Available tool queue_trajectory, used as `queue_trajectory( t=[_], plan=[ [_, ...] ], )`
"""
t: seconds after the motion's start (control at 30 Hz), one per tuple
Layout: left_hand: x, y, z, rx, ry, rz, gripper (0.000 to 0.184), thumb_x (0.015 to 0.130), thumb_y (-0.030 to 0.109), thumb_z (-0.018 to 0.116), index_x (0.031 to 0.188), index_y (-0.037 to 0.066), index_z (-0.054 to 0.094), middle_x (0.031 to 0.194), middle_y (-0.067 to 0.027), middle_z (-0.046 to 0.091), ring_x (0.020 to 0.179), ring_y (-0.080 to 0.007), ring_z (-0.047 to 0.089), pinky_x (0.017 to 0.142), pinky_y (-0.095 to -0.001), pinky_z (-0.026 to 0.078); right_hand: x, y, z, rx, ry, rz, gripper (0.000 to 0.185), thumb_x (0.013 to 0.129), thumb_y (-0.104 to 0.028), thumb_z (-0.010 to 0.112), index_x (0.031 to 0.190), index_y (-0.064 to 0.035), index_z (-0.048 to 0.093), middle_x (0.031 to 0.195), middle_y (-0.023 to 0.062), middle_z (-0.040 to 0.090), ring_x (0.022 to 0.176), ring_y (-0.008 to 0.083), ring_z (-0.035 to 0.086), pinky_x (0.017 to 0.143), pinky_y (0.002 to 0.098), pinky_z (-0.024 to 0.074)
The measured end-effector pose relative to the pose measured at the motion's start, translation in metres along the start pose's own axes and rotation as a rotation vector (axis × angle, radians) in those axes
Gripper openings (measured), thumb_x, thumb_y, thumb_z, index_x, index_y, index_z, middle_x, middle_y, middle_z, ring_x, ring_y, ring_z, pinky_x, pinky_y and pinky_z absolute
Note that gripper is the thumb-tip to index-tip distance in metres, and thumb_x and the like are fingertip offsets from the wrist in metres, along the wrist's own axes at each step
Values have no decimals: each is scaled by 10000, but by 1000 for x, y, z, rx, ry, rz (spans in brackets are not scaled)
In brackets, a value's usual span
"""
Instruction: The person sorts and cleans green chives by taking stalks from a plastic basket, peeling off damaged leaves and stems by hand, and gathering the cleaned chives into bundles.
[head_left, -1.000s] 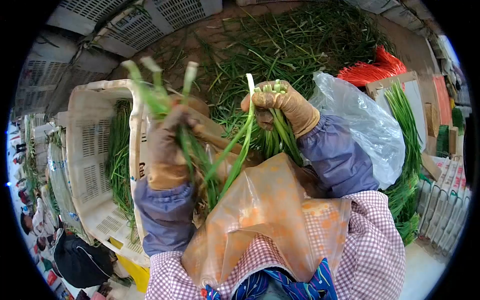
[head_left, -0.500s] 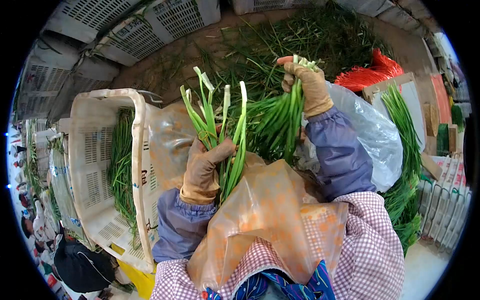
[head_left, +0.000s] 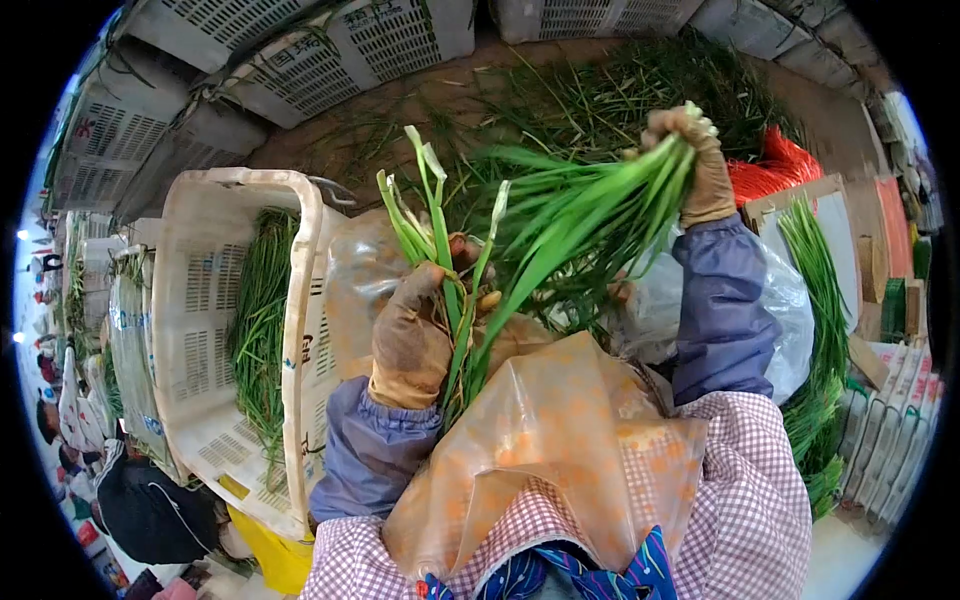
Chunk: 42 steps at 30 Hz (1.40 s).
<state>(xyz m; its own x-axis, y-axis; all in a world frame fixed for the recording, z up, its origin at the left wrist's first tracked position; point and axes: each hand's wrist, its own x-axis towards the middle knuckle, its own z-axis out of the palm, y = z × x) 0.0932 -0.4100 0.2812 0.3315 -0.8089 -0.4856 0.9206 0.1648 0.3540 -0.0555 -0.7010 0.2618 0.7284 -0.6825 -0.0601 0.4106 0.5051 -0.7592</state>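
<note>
My gloved left hand (head_left: 415, 325) is closed round a few green stalks (head_left: 438, 215), their pale cut ends pointing up and their leaves hanging over my lap. Up at the right, my gloved right hand (head_left: 700, 165) grips a larger bunch of green leaves (head_left: 600, 210) by its white ends. The leaves of that bunch fan out to the left and down, towards my left hand. A plastic apron (head_left: 540, 430) with orange spots covers my lap below both hands.
A white crate (head_left: 300, 350) with greens inside stands at the left. Loose greens (head_left: 640, 90) lie on the floor ahead. Red strings (head_left: 775, 172), a clear plastic bag (head_left: 790, 330) and a long bundle of greens (head_left: 820, 290) are at the right. More crates (head_left: 400, 45) line the back.
My right hand has moved to the right with its bunch, whose leaves swung from hanging down to spreading leftward. My left hand came inward, then stayed low with its stalks.
</note>
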Motion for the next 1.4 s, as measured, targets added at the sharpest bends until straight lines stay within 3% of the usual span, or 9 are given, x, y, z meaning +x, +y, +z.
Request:
queue_trajectory(
  t=[0.07,0.13,0.2,0.4,0.47,0.73,0.77,0.93,1.4],
  plan=[
    [3,-1,3,11,-74,-17,280,845,116,550,1112,35,551,1049,-81,594,937,-223,585,768,-383,519,-8,-18,20,-192,124,-15,144,774,-136,627,879,-59,565,881,102,623,699,185,628,626,355,581],
    [8,-5,-3,61,-27,-9,277,834,96,564,1103,33,553,1016,-86,604,888,-214,599,740,-367,529,-15,-13,38,-352,-94,4,197,764,-85,630,948,-44,574,797,84,627,633,166,618,528,283,541],
    [8,-6,-1,120,21,-1,276,822,76,578,1094,32,555,984,-90,614,840,-205,614,712,-351,539,-23,-5,79,-520,-83,112,255,752,-72,643,996,-30,584,598,-2,558,448,82,518,403,206,423],
    [4,-10,10,305,-42,6,212,809,23,598,1019,7,565,855,-103,636,729,-186,637,644,-304,551,-1,31,106,-397,-334,400,297,778,-114,675,1051,-19,607,641,-33,558,498,45,494,438,189,401],
    [3,-10,12,311,-63,11,238,805,13,602,1038,8,558,877,-97,636,738,-190,636,642,-306,551,-1,43,107,-471,-370,400,139,750,-92,696,862,-27,646,698,3,605,591,88,549,544,220,441],
    [0,8,16,57,-30,-42,252,855,92,538,1098,25,531,1003,-90,588,963,-196,565,794,-357,507,17,32,47,-947,175,-40,208,743,-130,718,902,-25,635,669,7,587,481,75,501,401,216,414],
    [1,4,20,82,44,33,240,848,77,557,1079,27,519,936,-81,594,858,-190,596,722,-339,527,13,29,53,-951,170,-39,208,743,-130,718,902,-25,635,669,7,587,481,75,501,401,216,414],
    [12,-13,11,226,82,127,228,821,48,605,1028,30,511,911,-87,608,730,-182,617,614,-297,536,-28,18,101,-458,-145,342,244,739,-99,727,948,-20,630,662,7,599,432,61,475,375,179,376],
    [16,-9,11,219,30,27,303,771,71,680,1034,31,534,864,-86,632,696,-171,631,593,-306,551,-30,43,90,-119,-18,376,115,796,-94,619,849,8,625,590,27,535,460,112,493,421,249,420]
  ],
)
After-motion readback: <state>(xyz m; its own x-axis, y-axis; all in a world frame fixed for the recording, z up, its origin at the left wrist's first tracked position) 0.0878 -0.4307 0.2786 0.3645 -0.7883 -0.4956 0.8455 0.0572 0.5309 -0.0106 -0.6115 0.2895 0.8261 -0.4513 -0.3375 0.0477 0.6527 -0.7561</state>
